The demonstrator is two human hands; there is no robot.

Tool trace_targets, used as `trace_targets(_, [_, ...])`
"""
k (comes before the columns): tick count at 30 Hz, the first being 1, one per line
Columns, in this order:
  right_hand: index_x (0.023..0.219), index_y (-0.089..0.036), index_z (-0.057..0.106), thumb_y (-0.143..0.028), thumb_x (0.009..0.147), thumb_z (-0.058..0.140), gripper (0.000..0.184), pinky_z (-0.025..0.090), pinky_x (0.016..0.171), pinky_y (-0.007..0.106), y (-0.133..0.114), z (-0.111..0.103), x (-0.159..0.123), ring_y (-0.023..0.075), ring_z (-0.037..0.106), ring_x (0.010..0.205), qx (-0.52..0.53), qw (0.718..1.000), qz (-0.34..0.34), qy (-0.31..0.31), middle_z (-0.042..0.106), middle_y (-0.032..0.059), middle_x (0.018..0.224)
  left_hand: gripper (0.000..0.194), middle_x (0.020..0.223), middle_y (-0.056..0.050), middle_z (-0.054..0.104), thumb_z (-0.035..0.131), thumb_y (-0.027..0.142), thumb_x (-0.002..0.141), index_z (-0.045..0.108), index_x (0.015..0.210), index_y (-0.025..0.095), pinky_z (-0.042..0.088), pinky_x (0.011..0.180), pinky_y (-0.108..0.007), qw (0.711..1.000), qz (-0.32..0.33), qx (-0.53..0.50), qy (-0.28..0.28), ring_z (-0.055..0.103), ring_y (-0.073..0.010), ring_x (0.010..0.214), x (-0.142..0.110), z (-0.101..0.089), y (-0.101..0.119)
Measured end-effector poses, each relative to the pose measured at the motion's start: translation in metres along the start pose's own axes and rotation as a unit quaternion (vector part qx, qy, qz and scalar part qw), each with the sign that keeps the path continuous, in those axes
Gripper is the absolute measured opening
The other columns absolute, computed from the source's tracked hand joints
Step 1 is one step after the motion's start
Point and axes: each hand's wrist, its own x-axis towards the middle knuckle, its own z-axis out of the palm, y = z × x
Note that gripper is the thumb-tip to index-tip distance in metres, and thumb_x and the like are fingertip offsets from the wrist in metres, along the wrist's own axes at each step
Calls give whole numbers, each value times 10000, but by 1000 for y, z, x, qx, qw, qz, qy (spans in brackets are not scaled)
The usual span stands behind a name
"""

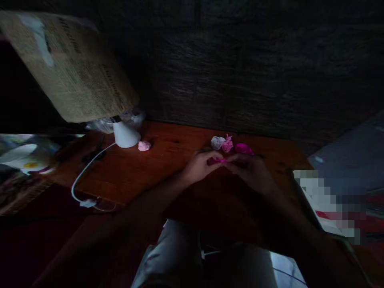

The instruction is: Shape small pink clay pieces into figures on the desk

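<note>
In the head view, pinching a small magenta piece [221, 160] between the fingers of the left hand [199, 168] and the right hand [255, 170], one at each end. Holding it in front of the body, over the far part of a reddish-brown wooden tabletop [162, 164]. Cannot tell its exact shape (too dark and blurred there). Just beyond the fingers, can see a whitish lump [217, 143] touching or nearly touching a knobbly pink lump [227, 145], with a rounded magenta thing [244, 149] just to the right of both. Well apart to the left, can see a pale pink lump [144, 146] beside the white base [126, 136] of a lamp with a printed, sacking-like shade [78, 72]. Can follow a white cord [78, 179] from that base over the tabletop's near edge. Facing a dark, brick-patterned wall [198, 68] behind everything.
</note>
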Motion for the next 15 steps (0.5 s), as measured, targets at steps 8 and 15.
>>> trace_targets(8, [874, -194, 764, -442, 749, 769, 278, 559, 685, 340, 1, -2, 1, 202, 688, 714, 25, 998, 48, 18, 772, 66, 847, 112, 897, -46, 749, 713, 227, 846, 726, 936, 162, 522, 727, -229, 999, -22, -32, 4, 674, -125, 790, 0, 1, -1])
trace_targets(15, [866, -195, 760, -456, 745, 780, 288, 526, 594, 301, 2, -1, 0, 159, 630, 619, 41, 998, 52, 17, 750, 49, 783, 94, 898, -42, 750, 709, 180, 834, 723, 925, 160, 522, 714, -222, 999, -26, -41, 7, 672, -121, 788, 1, 1, 3])
